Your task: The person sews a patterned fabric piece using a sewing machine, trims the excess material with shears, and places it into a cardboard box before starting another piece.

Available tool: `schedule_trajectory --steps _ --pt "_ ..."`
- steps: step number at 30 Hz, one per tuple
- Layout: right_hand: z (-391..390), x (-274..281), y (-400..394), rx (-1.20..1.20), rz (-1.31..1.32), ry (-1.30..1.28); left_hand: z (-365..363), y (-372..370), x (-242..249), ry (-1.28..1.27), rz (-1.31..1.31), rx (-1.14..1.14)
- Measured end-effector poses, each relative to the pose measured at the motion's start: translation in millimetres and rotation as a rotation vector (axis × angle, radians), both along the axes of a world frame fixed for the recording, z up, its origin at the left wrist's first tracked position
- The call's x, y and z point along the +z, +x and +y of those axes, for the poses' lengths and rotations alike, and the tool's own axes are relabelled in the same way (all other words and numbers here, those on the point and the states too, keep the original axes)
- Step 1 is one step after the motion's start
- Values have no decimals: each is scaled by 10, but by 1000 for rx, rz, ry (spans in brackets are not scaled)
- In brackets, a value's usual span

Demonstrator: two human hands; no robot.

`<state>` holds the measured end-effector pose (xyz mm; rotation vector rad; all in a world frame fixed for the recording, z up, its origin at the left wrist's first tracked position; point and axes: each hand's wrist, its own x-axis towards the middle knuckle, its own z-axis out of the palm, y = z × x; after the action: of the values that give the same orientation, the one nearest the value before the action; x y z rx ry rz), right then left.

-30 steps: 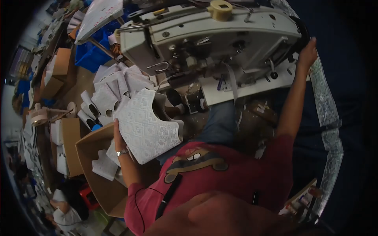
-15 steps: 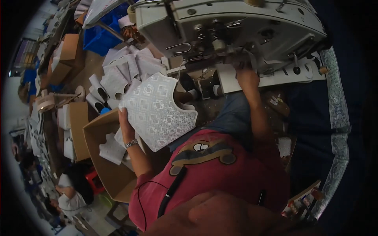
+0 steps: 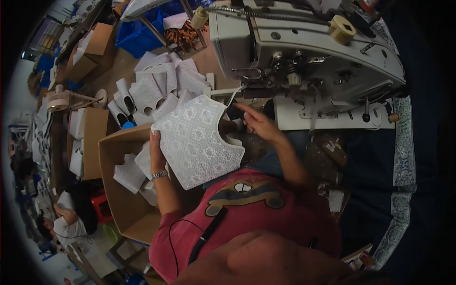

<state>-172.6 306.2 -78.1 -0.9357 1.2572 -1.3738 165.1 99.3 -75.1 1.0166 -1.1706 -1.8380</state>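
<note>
My left hand (image 3: 156,151), with a metal watch on the wrist, grips the left edge of a white fabric piece (image 3: 197,147) with a woven geometric pattern and a curved cutout. The piece hangs upright over the edge of a cardboard box and my lap. From its top corner a narrow white strip (image 3: 231,96) runs up to the sewing machine (image 3: 308,52). Beside that corner is my right hand (image 3: 259,124), index finger stretched toward the strip and the other fingers partly curled. I see nothing held in it.
An open cardboard box (image 3: 135,223) with fabric pieces stands at my left. Behind it lies a pile of white pieces (image 3: 154,85). A blue crate (image 3: 137,35) is farther back. A person in a white shirt (image 3: 69,230) sits at lower left. A patterned band (image 3: 403,161) hangs at right.
My right hand has moved left from under the machine head to the fabric piece's top corner. The left hand still holds the piece. The camera view has shifted slightly.
</note>
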Motion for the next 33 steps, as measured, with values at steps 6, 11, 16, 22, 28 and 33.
schedule_trajectory --steps 6,11,16,22,28,33 --pt "-255 43 41 34 219 -45 26 82 28 43 5 -29" --pt "-494 57 72 26 50 -120 110 18 62 92 77 -24" --pt "-513 535 125 58 5 31 114 23 52 74 40 19" --pt "-521 489 199 20 -184 90 153 40 113 104 165 15" --pt "-352 434 180 -94 -218 208 19 346 -191 -15 2 134" --pt "-193 314 123 -150 -224 207 -384 832 -717 185 289 450"
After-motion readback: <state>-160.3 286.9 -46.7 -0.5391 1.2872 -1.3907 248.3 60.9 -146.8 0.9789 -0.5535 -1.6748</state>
